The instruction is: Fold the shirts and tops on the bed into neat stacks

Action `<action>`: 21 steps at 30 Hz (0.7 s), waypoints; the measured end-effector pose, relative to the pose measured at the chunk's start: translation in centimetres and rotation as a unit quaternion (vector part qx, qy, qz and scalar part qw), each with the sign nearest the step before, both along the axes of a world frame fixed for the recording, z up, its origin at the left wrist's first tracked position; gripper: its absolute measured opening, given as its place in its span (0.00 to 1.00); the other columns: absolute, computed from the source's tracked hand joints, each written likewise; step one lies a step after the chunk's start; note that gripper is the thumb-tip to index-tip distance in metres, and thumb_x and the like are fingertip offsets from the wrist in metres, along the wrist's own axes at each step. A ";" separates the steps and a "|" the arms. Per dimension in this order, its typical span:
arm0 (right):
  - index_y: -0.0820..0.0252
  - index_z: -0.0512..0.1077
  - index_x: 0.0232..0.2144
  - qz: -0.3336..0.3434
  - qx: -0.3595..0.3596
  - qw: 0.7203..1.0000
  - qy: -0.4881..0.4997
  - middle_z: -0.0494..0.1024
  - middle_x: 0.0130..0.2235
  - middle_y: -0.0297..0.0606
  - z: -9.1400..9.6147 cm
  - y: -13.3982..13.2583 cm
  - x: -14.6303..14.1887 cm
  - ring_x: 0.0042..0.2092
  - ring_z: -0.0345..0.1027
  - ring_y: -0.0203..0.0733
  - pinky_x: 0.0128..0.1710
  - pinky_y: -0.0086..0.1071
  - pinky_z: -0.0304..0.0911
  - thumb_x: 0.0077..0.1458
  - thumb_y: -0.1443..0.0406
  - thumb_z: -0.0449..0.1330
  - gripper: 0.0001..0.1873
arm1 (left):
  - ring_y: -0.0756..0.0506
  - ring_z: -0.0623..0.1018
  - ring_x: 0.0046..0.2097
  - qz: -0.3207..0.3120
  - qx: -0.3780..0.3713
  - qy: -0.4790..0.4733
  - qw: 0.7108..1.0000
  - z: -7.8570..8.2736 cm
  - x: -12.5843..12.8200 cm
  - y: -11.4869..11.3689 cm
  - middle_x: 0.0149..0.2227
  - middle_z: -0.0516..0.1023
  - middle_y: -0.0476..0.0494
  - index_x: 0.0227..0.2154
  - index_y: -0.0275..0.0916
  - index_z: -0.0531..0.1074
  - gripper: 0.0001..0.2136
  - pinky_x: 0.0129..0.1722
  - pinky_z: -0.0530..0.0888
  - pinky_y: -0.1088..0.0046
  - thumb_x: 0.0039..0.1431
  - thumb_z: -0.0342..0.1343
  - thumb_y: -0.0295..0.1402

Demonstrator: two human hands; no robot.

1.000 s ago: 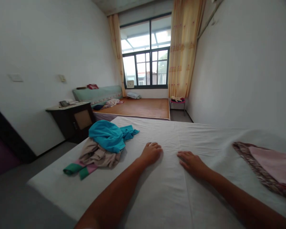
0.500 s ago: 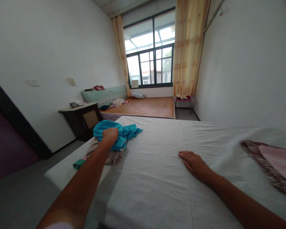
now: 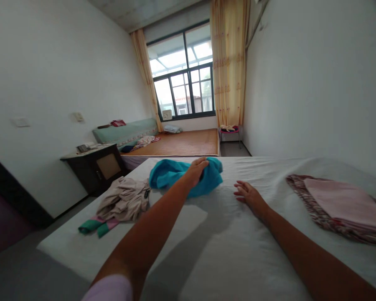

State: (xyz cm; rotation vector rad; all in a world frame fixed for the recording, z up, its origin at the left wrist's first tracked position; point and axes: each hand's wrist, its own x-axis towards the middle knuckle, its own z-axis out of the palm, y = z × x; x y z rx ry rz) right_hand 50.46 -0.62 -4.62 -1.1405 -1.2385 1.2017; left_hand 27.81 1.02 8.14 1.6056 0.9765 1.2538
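My left hand (image 3: 196,171) grips a bright blue garment (image 3: 167,173) at its right part, the rest of it trailing left over the white sheet (image 3: 235,242). The garment is bunched, so its exact kind cannot be made out. To the right of it, my right hand (image 3: 249,196) is apart from the cloth, fingers spread just over the sheet and holding nothing. A crumpled beige garment (image 3: 123,198) lies left of my left arm, with green-and-pink cloth ends (image 3: 103,228) poking out from beneath it.
Folded pink and patterned clothes (image 3: 335,196) lie on the sheet at the right. Beyond the near bed stand a dark cabinet (image 3: 97,169) and a second bed with a brown mat (image 3: 191,142). A stool (image 3: 229,129) stands below the curtain (image 3: 227,71).
My left hand has drawn the blue garment rightward off the beige one, which now shows fully. My right hand has lifted slightly and its fingers have spread. The view has turned a little right.
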 end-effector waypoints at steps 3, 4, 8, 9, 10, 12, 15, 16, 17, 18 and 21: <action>0.50 0.65 0.53 0.045 0.009 0.998 0.052 0.75 0.51 0.45 0.8 -0.4 0.9 0.43 0.74 0.49 0.39 0.41 0.71 0.50 0.50 0.60 0.29 | 0.53 0.68 0.25 -0.134 -0.038 -0.112 0.984 0.5 5.9 -1.4 0.24 0.66 0.52 0.29 0.37 0.65 0.13 0.26 0.67 0.78 0.50 0.58 0.42; 0.51 0.67 0.51 0.059 0.022 0.996 0.058 0.76 0.49 0.45 0.9 -0.6 1.1 0.44 0.74 0.50 0.39 0.41 0.71 0.50 0.49 0.60 0.28 | 0.54 0.69 0.25 -0.148 -0.051 -0.129 0.979 0.5 7.0 -1.7 0.25 0.66 0.53 0.30 0.37 0.66 0.13 0.27 0.67 0.79 0.50 0.59 0.42; 0.58 0.75 0.41 0.095 0.027 0.994 0.051 0.80 0.41 0.46 0.7 -0.4 1.2 0.43 0.73 0.54 0.42 0.42 0.69 0.45 0.51 0.64 0.23 | 0.54 0.70 0.27 -0.092 -0.092 -0.122 0.984 -1.7 6.8 -1.3 0.25 0.66 0.53 0.29 0.38 0.65 0.11 0.30 0.70 0.78 0.52 0.57 0.40; 0.58 0.75 0.40 0.093 0.014 0.995 0.042 0.81 0.39 0.45 0.5 -0.2 1.3 0.42 0.74 0.53 0.42 0.43 0.69 0.44 0.52 0.65 0.23 | 0.54 0.70 0.27 -0.054 -0.091 -0.099 0.989 -2.7 5.7 -0.9 0.25 0.66 0.53 0.28 0.38 0.64 0.11 0.30 0.70 0.77 0.53 0.56 0.40; 0.58 0.75 0.40 0.078 0.005 0.996 0.031 0.81 0.39 0.43 0.3 0.0 1.4 0.41 0.74 0.52 0.41 0.43 0.69 0.44 0.53 0.64 0.22 | 0.54 0.69 0.27 -0.007 -0.083 -0.068 0.994 -3.8 4.1 -0.3 0.24 0.65 0.54 0.26 0.38 0.63 0.10 0.30 0.70 0.77 0.55 0.54 0.38; 0.58 0.73 0.41 0.024 0.005 1.000 -0.003 0.81 0.39 0.42 -0.1 0.5 1.6 0.39 0.74 0.49 0.38 0.41 0.69 0.46 0.53 0.62 0.22 | 0.54 0.66 0.25 0.124 -0.039 0.032 0.991 -5.9 0.3 0.9 0.22 0.63 0.53 0.23 0.38 0.62 0.09 0.27 0.67 0.78 0.56 0.52 0.34; 0.58 0.72 0.41 -0.046 0.052 0.994 -0.089 0.80 0.38 0.42 -0.5 0.9 1.9 0.39 0.73 0.47 0.38 0.38 0.68 0.47 0.53 0.60 0.21 | 0.52 0.65 0.26 0.202 -0.034 0.056 0.977 -8.4 -6.2 2.1 0.22 0.62 0.52 0.23 0.38 0.62 0.08 0.26 0.66 0.77 0.57 0.49 0.30; 0.58 0.73 0.39 -0.056 0.068 0.988 -0.126 0.80 0.36 0.41 -0.5 1.0 1.8 0.38 0.73 0.46 0.38 0.38 0.68 0.48 0.53 0.58 0.19 | 0.52 0.66 0.26 0.227 -0.033 0.060 0.971 -8.9 -8.3 2.2 0.23 0.64 0.52 0.25 0.38 0.63 0.07 0.27 0.66 0.76 0.58 0.48 0.30; 0.58 0.73 0.36 -0.066 0.081 0.981 -0.164 0.80 0.33 0.40 -0.3 0.9 1.6 0.37 0.73 0.46 0.38 0.37 0.67 0.50 0.52 0.57 0.18 | 0.51 0.67 0.27 0.246 -0.032 0.060 0.967 -9.5 -10.1 2.3 0.23 0.66 0.51 0.26 0.38 0.64 0.06 0.27 0.66 0.75 0.58 0.47 0.30; 0.58 0.74 0.34 -0.078 0.093 0.973 -0.198 0.79 0.30 0.39 0.1 0.8 1.1 0.35 0.72 0.45 0.38 0.37 0.67 0.51 0.51 0.56 0.18 | 0.50 0.68 0.27 0.262 -0.031 0.060 0.963 -10.0 -11.7 2.3 0.24 0.67 0.50 0.27 0.38 0.65 0.06 0.27 0.66 0.75 0.59 0.47 0.31; 0.58 0.74 0.34 -0.093 0.139 0.960 -0.225 0.74 0.24 0.36 3.1 -1.0 -1.2 0.30 0.70 0.44 0.36 0.37 0.66 0.54 0.51 0.53 0.19 | 0.49 0.69 0.26 0.285 -0.030 0.057 0.956 -11.5 -14.5 2.3 0.23 0.67 0.48 0.27 0.38 0.66 0.08 0.26 0.66 0.74 0.59 0.46 0.34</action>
